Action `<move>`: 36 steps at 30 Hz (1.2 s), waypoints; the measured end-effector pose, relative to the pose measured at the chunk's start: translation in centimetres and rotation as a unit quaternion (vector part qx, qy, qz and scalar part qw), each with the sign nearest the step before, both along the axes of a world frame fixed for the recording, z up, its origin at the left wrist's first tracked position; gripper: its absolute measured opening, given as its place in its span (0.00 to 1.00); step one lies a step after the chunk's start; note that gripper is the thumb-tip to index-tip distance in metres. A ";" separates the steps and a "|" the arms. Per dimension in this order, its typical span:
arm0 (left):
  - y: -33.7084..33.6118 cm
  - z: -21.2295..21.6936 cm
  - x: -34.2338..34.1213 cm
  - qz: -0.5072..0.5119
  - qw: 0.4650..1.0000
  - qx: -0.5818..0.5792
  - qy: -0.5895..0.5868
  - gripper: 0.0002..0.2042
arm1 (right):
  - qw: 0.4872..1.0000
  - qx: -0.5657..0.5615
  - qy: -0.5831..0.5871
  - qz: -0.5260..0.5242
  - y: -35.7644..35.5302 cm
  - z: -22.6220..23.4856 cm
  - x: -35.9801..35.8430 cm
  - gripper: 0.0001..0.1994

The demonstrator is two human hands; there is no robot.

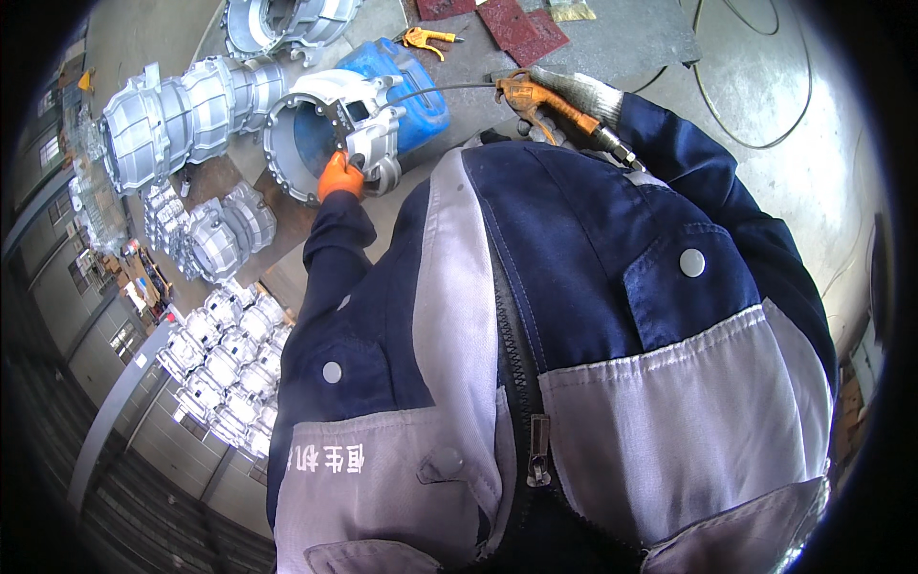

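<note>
A silver cast-metal housing [381, 134] with a wide round opening rests against a blue plastic container [421, 86]. My left hand [341, 177], in an orange glove, is closed on the housing's near rim. My right hand [581, 90], in a whitish knitted glove, grips an orange air blow gun [526, 93]. The gun's long thin nozzle reaches left to the housing's upper side; a metal hose fitting is at its rear end. Part of my right hand is hidden behind the gun.
A second, yellow-orange blow gun [427, 39] lies beyond the container, near dark red abrasive pads [521, 33]. More silver housings [196, 110] stand in a row at left, with stacked castings [229, 359] farther down. A hose [755, 145] loops across the floor at right.
</note>
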State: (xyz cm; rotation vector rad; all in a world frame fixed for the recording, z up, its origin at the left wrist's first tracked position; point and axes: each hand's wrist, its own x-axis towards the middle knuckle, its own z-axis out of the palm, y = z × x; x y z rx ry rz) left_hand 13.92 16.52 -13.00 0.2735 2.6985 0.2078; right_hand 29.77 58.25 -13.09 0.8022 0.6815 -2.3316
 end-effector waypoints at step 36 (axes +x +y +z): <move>-2.7 4.5 0.6 -0.093 0.992 -0.078 0.043 0.19 | 0.999 0.021 -0.002 0.027 -1.5 1.5 0.6 0.19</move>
